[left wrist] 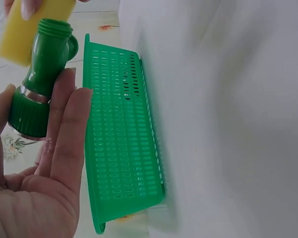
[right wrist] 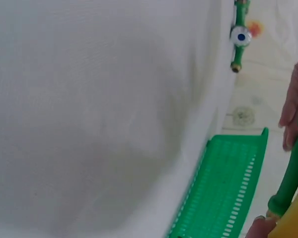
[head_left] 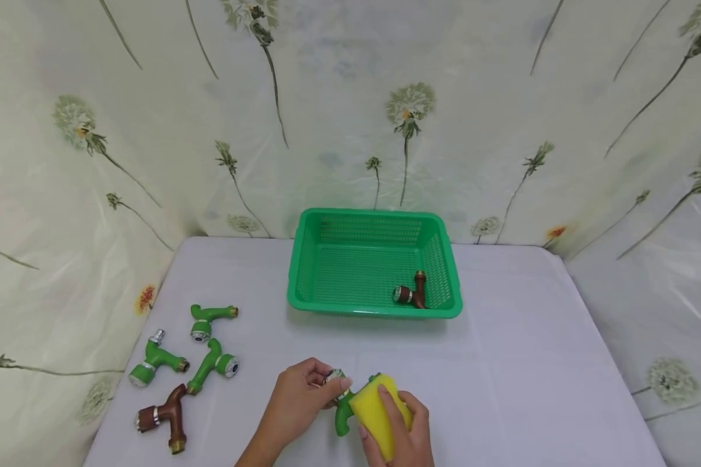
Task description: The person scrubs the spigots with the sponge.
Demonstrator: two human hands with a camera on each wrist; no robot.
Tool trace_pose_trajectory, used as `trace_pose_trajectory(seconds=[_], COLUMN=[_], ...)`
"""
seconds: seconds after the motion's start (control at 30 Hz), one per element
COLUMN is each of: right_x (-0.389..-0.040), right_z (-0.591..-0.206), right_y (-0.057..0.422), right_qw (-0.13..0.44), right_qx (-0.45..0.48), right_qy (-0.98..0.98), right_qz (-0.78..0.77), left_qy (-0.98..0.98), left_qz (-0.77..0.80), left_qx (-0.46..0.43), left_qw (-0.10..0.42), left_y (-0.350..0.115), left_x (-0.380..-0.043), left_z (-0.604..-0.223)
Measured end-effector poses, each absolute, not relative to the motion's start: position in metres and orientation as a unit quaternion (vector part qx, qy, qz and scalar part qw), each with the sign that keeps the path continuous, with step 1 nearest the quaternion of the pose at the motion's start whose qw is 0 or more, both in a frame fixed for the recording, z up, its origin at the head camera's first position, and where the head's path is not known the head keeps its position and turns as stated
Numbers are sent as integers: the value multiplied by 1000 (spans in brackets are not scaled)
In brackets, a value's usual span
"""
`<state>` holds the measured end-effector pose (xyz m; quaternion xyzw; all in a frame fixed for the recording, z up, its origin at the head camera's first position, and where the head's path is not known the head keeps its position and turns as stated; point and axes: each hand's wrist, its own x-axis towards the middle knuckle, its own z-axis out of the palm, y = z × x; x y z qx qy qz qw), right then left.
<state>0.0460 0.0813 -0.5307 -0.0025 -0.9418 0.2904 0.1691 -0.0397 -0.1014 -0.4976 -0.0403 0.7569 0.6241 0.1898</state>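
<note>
My left hand (head_left: 295, 399) pinches a green tap (head_left: 343, 415) by its ribbed knob, thumb on one side and fingers on the other. In the left wrist view the tap (left wrist: 47, 62) is held up above the white cloth, its threaded end upward. My right hand (head_left: 405, 434) grips a yellow sponge (head_left: 376, 418), which lies against the tap's pipe and covers part of it. The sponge (right wrist: 295, 218) also shows at the edge of the right wrist view, beside the green tap (right wrist: 293, 171).
Behind the hands stands a green basket (head_left: 374, 311) with a brown tap (head_left: 418, 292) inside. To the left lie three green taps, the nearest of them a green tap (head_left: 210, 366), and a brown tap (head_left: 172, 418). A white cloth (head_left: 520, 363) covers the table.
</note>
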Motion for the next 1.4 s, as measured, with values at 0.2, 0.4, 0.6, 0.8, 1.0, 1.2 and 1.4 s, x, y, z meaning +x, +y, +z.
trace_pose_trajectory(seconds=[0.2,0.4,0.6,0.8,1.0,1.2,1.4], right_x=[53,56,46,56,56,52,44], right_z=[-539,-531,-523,-529,-534,-524,-513], right_y=[80,87,86,76,83,93,92], right_qw=[167,107,72,25,44,59,159], right_qx=[97,67,-46,1,29,2,54], right_qy=[-931,-913,-900,-889,-879,-883,-921], right_qz=[310,388,428,458,475,465,351], left_qy=[753,743,729,721,723,720,726], left_qz=[633,645,660,673,673,678,667], left_qx=[-59,-73,-63,-64,-63,-61,-78], left_qw=[167,161,170,154,144,136,146], left_y=[-102,-104,-101,-100,-102,-102,-100], left_x=[-41,-43,-41,-40,-40,-42,-41], left_z=[-499,-498,-496,-493,-497,-497,-497])
